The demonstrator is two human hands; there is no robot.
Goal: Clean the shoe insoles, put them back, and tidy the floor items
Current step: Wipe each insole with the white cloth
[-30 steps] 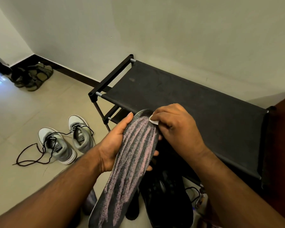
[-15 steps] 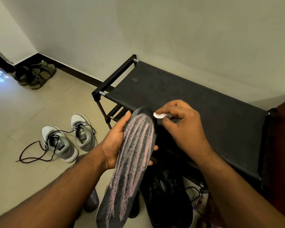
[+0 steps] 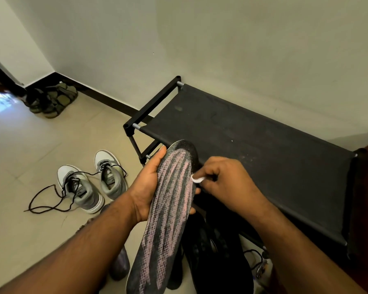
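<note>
The left hand (image 3: 146, 187) grips the insole (image 3: 168, 213) from its left edge, thumb along the rim and fingertips showing past the right edge, holding it up lengthwise over the floor (image 3: 30, 155) before the rack (image 3: 253, 149). The right hand (image 3: 229, 179) pinches a small white wipe (image 3: 198, 179) against the insole's right edge (near the toe end). Grey sneakers (image 3: 94, 183) with loose laces stand to the left; sandals (image 3: 51, 99) sit in the corner.
</note>
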